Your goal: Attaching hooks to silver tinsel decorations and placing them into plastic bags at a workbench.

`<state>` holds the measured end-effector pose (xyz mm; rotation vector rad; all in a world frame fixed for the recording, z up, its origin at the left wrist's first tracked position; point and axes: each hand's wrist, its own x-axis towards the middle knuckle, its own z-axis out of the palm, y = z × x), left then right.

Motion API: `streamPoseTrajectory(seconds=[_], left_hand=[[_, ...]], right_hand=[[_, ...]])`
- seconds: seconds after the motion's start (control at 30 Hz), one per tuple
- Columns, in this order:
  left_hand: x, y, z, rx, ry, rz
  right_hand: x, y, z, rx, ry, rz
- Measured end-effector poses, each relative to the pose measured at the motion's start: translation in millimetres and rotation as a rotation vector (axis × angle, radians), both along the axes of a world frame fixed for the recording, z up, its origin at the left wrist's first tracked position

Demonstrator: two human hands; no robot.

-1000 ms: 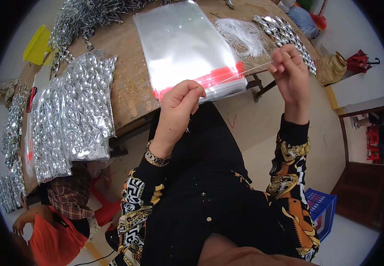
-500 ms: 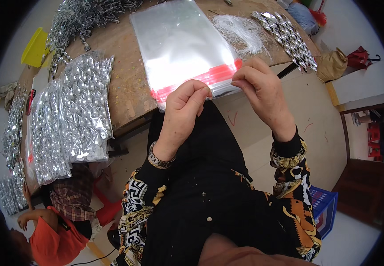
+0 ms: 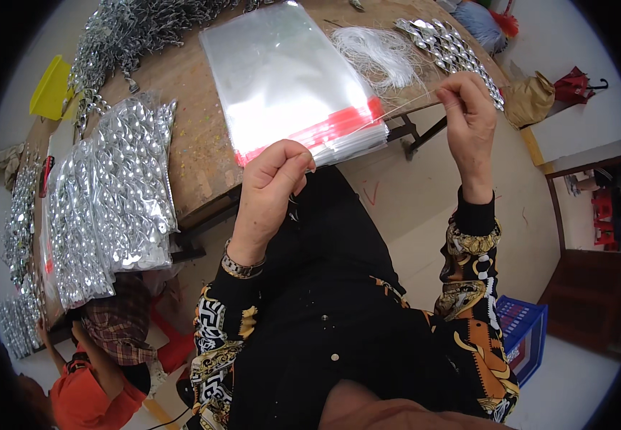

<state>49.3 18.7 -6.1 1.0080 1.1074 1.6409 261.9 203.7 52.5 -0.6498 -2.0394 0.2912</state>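
Pinching thin white thread (image 3: 405, 107) taut btwn L hand (image 3: 267, 188) & R hand (image 3: 470, 118), frame ctr to upper R, prob. to hold it straight; clear plastic bags w/ red strips (image 3: 282, 72) lie beyond, prob. for easy reach.

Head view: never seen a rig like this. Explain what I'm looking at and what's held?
No machine here, just bare-handed work. The picture comes from a wide fisheye camera worn on the head, looking down, so straight edges bend near the rim. Picture left is the wearer's own left.

The left hand and right hand pinch a thin pale thread that runs between them.

On the wooden table lie a stack of red-edged clear plastic bags, a loose bundle of white thread, silver strands right of it, and bagged silver strands at left.
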Motion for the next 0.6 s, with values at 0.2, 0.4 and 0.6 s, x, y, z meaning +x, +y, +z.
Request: streamPoseTrajectory(seconds=[0.2,0.4,0.6], left_hand=[[11,6,-1,-0.045,-0.027,-0.022],[12,4,-3,-0.073,-0.076,0.011],[4,3,-8,-0.038,-0.087,-0.014]], right_hand=[[-22,-31,-13,-0.313,0.062,0.300],[-10,-11,-18,-0.287,-0.026,0.268],[22,23,-30,-0.231,0.121,-0.003]])
